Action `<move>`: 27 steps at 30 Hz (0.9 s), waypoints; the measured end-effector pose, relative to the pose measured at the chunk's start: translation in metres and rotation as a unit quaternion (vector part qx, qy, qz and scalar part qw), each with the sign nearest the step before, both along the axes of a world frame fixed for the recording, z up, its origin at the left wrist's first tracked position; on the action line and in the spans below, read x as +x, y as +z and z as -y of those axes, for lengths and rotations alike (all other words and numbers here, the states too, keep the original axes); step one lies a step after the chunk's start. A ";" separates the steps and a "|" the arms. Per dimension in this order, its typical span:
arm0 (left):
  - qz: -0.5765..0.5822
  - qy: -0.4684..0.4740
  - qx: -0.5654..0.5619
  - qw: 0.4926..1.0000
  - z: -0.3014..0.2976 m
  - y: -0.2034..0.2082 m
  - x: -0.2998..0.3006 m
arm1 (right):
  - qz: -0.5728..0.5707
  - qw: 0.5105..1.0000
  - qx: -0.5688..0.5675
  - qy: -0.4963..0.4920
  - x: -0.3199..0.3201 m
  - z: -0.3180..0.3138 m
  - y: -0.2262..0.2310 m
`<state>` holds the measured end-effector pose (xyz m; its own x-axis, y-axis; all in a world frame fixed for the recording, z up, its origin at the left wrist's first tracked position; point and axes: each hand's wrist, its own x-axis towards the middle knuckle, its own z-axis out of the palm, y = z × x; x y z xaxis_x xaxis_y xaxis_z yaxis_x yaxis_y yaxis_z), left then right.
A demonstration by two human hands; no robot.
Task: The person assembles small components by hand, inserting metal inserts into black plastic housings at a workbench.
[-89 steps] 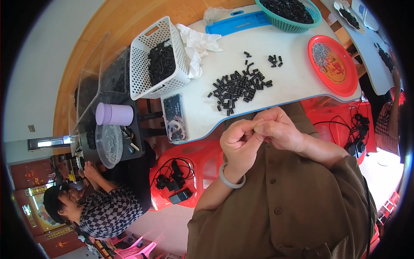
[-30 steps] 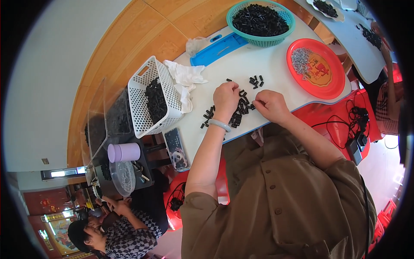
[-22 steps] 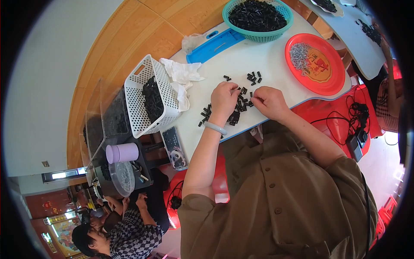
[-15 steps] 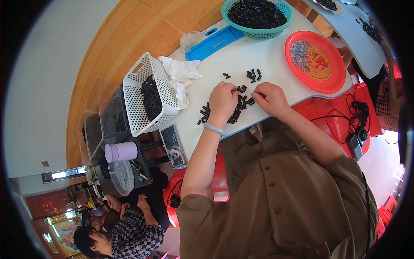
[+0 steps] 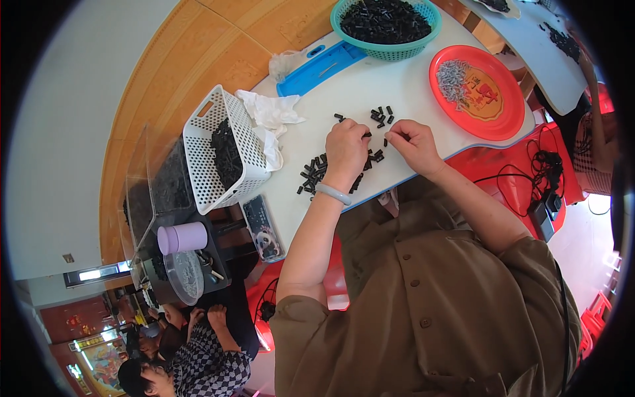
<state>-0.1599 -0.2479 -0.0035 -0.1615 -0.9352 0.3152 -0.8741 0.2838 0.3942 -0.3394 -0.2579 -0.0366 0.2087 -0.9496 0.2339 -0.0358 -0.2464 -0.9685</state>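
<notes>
Left hand [image 5: 347, 151]: palm down over black pieces [image 5: 315, 171], fingers curled; grip indistinct. Right hand [image 5: 413, 144]: fingers pinched, just right of the pieces; hold indistinct. White table [image 5: 317, 132]: basket [image 5: 245, 142] left, pieces central, red plate [image 5: 510, 122] right. Room: wooden wall [image 5: 165, 86] left; red seat [image 5: 483, 163] right. Change: hands, together three seconds ago, now apart over the table.
</notes>
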 end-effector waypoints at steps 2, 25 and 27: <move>0.005 -0.013 -0.005 1.000 0.000 0.000 0.001 | -0.003 1.000 -0.001 -0.003 -0.002 0.000 -0.001; 0.099 -0.128 -0.027 0.986 -0.006 0.005 0.000 | -0.034 0.999 -0.022 -0.003 -0.001 -0.001 0.001; 0.089 -0.122 -0.041 0.988 -0.005 0.007 0.000 | -0.029 0.999 -0.023 -0.004 -0.001 -0.001 0.001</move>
